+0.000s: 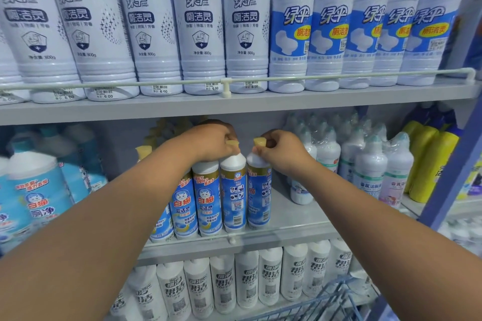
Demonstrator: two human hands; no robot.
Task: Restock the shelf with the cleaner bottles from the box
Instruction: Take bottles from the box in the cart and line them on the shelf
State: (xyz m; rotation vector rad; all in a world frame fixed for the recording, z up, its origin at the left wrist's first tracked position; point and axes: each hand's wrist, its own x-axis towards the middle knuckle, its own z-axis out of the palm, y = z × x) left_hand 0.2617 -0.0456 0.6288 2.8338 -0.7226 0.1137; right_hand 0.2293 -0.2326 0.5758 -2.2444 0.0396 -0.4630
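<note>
A grey metal shelving unit (234, 105) is filling the view, stocked on three visible levels. Large white bottles (200, 23) are standing behind a rail on the top level at 12 o'clock. White bottles with black lettering (247, 279) are lining the lowest level at 6 o'clock, with a blue wire basket (326, 305) showing at 5 o'clock. On the middle shelf (294, 219), shrink-wrapped white bottles (370, 164) are sitting at 3 o'clock and pale blue bottles (34, 190) at 9 o'clock.

At centre, four blue-labelled cleaner bottles (208, 200) are standing upright at the shelf's front edge. The left hand (214, 142) is gripping the yellow-capped neck of the third bottle (233, 190). The right hand (283, 150) is pinching the yellow cap of the rightmost bottle (258, 190), just beside it.
</note>
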